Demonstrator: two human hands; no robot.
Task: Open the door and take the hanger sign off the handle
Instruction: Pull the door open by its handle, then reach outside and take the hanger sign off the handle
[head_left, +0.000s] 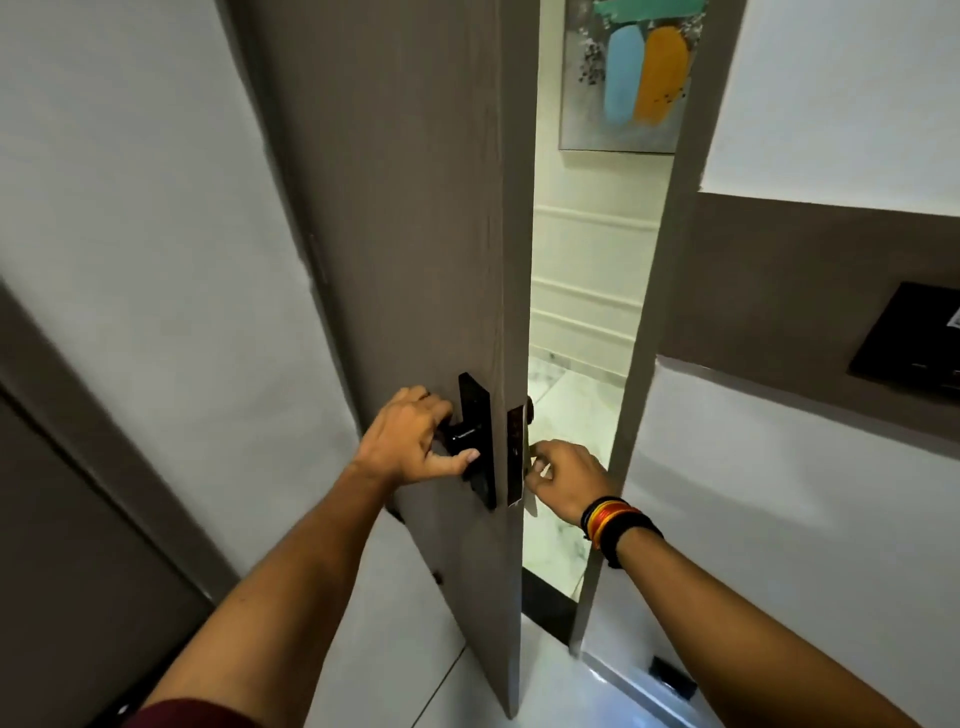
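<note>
The grey-brown door (405, 234) stands partly open, swung toward me, with a lit gap on its right. My left hand (410, 441) grips the black inner handle (467, 441) on its black plate. Past the door's edge, my right hand (566, 480) pinches a pale hanger sign (531, 506) that hangs on the outer side. Only a thin strip of the sign shows beside the edge. The outer handle (530, 408) is a dark knob just above my fingers, mostly hidden by the door.
The door frame (639, 364) stands close on the right of the gap. A black wall panel (914, 343) sits on the right wall. Beyond the gap are a marble floor, a pale wall and a painting (628, 78). Another dark door (62, 519) is at left.
</note>
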